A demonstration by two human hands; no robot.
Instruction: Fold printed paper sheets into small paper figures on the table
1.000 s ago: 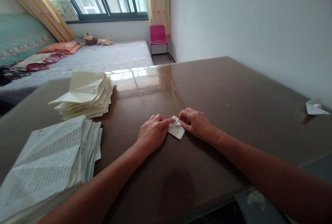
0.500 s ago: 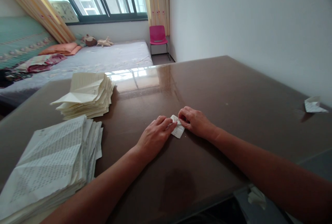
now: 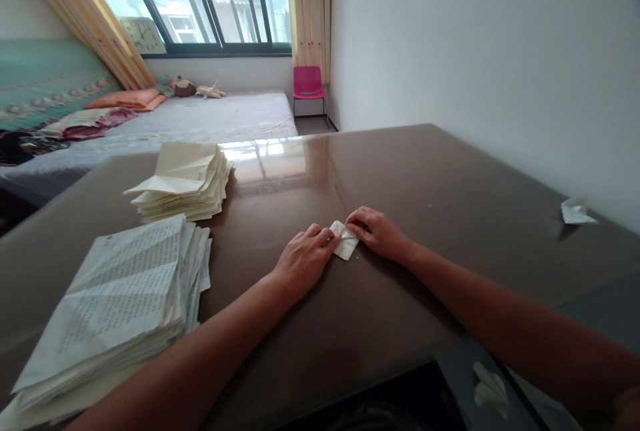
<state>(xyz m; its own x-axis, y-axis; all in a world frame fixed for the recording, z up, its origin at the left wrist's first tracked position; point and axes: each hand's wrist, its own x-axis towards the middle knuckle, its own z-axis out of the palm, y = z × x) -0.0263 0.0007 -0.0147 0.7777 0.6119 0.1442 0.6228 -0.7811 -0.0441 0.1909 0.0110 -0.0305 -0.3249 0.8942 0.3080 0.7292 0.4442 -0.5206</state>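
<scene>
A small folded piece of white paper (image 3: 345,248) lies on the brown table (image 3: 400,171), roughly square with crease lines across it. My left hand (image 3: 306,256) grips its left edge, the fingers bent and pressed together. At the upper right corner, my right hand (image 3: 376,231) pinches the same paper between thumb and curled fingers. The fingertips of both hands cover parts of its edges.
To the left stand a stack of printed white sheets (image 3: 125,284) and a stack of cream sheets (image 3: 187,171). A folded paper piece (image 3: 577,212) sits near the wall at right. Crumpled paper (image 3: 490,388) lies below the table's front edge. Beyond are a bed (image 3: 240,111) and a pink chair (image 3: 309,83).
The camera view has tilted up and turned slightly right to left across the scene. Both hands stay on the folded paper, with slightly more of its top face showing between them.
</scene>
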